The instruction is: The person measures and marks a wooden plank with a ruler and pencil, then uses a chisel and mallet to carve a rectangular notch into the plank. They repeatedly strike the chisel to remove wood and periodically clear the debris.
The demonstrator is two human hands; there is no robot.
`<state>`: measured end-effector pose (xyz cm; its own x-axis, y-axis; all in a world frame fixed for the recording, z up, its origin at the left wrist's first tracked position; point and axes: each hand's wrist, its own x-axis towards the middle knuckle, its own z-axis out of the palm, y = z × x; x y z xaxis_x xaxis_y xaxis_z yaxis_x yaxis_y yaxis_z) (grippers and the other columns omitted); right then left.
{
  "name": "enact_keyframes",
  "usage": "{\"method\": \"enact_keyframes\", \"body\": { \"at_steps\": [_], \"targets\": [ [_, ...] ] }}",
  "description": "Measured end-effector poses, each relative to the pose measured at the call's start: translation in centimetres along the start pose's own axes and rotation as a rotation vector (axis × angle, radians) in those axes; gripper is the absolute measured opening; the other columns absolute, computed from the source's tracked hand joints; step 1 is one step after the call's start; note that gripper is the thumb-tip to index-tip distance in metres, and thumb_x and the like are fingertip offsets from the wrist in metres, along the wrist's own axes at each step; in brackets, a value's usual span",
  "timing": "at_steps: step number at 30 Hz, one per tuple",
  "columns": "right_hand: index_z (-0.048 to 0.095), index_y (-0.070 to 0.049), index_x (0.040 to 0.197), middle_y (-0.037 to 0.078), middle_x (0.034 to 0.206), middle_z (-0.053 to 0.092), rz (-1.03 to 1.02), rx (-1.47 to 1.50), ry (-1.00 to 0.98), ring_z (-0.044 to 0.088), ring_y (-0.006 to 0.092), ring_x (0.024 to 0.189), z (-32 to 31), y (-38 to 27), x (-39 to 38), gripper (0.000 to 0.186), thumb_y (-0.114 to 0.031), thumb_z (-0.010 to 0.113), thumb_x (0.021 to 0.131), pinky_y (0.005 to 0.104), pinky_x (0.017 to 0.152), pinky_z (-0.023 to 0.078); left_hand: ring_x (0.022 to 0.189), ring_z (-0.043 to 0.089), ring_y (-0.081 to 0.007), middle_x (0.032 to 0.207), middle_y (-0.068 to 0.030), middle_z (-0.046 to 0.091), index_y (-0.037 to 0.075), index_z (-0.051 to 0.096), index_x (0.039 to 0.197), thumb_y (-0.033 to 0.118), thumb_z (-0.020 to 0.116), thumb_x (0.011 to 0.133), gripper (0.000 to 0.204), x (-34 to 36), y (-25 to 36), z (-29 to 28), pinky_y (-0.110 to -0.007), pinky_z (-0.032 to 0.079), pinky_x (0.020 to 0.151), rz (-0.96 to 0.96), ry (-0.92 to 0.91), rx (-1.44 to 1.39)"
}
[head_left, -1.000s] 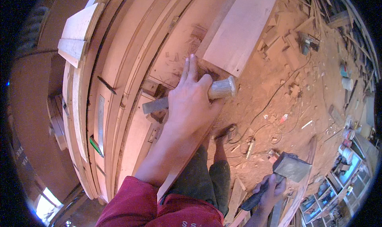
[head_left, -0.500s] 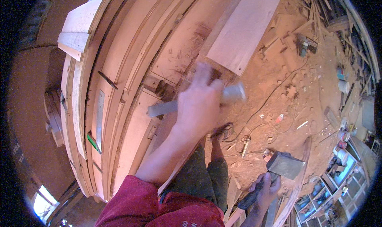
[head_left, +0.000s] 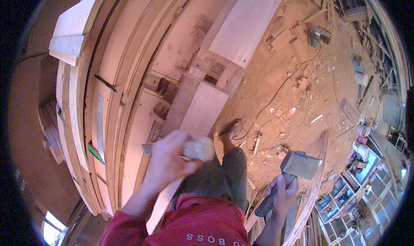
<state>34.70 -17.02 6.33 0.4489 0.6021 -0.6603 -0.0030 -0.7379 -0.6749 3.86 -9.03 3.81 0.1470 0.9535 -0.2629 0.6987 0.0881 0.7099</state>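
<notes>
My left hand [head_left: 168, 157] is closed around a chisel [head_left: 199, 149], its pale, round-ended handle pointing right and its grey blade showing on the left side of the fist. It is held near my body, over the near end of the wooden frame. Lower right, my right hand [head_left: 282, 192] grips the dark handle of a hammer [head_left: 304, 165] with a blocky grey metal head, held up off the ground. Ahead of my left hand lies a wooden frame joint [head_left: 226, 75], with a dark square mortise [head_left: 211, 79] cut into it. Pale panels [head_left: 207, 108] adjoin the joint.
Long wooden frame pieces [head_left: 129, 64] lie stacked on the left, with a metal strip [head_left: 100, 127] and a green-ended tool [head_left: 95, 152] among them. Offcuts and a cable [head_left: 276, 93] litter the dirt floor on the right. Window-like frames [head_left: 345, 203] stand lower right.
My left hand has drawn back from the joint toward my body with the chisel, uncovering the mortise. Loose shavings by the joint are fewer. My right hand still holds the hammer.
</notes>
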Motion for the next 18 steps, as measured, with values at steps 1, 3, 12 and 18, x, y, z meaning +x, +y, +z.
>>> {"method": "enact_keyframes", "body": {
  "at_steps": [1,3,12,18],
  "targets": [
    [0.045,-0.004,0.096,0.006,0.066,0.052,-0.004,-0.037,-0.003,0.052,0.0157,0.043,0.0,0.0,0.2,0.018,-0.014,0.060,0.094,0.0285,0.040,0.044,0.078,0.066,-0.0339,0.084,-0.0145,0.063,0.006,0.058,0.102,0.022,0.077,0.070,0.040,-0.3,-1.4,-0.6,-0.041,0.052,0.066,-0.046,0.062,-0.001],
    [0.046,-0.004,0.095,0.006,0.066,0.052,-0.008,-0.076,-0.021,0.052,0.0152,0.044,0.1,-0.2,0.1,0.018,-0.013,0.061,0.093,0.0287,0.040,0.045,0.084,0.066,-0.0350,0.087,-0.0172,0.063,0.005,0.057,0.107,0.020,0.074,0.074,0.040,-1.3,-3.0,-1.7,-0.041,0.052,0.071,-0.231,0.195,-0.003],
    [0.049,-0.004,0.093,0.005,0.062,0.056,-0.090,-0.158,-0.216,0.055,0.0131,0.046,1.8,-5.8,3.6,0.021,-0.013,0.067,0.090,0.0279,0.041,0.046,0.099,0.061,-0.0371,0.117,-0.0210,0.054,0.007,0.048,0.136,0.012,0.065,0.089,0.050,-4.1,-11.6,-2.0,-0.045,0.051,0.084,-0.379,0.264,0.244],
    [0.057,0.000,0.092,0.005,0.066,0.060,-0.348,-0.476,-0.334,0.056,0.0118,0.053,4.6,-11.7,10.7,0.029,-0.022,0.075,0.085,0.0279,0.049,0.046,0.108,0.057,-0.0358,0.121,-0.0199,0.054,0.018,0.048,0.141,0.014,0.065,0.090,0.054,-3.1,-13.1,-0.5,-0.045,0.048,0.091,-0.484,0.352,0.432]
  ]
}}
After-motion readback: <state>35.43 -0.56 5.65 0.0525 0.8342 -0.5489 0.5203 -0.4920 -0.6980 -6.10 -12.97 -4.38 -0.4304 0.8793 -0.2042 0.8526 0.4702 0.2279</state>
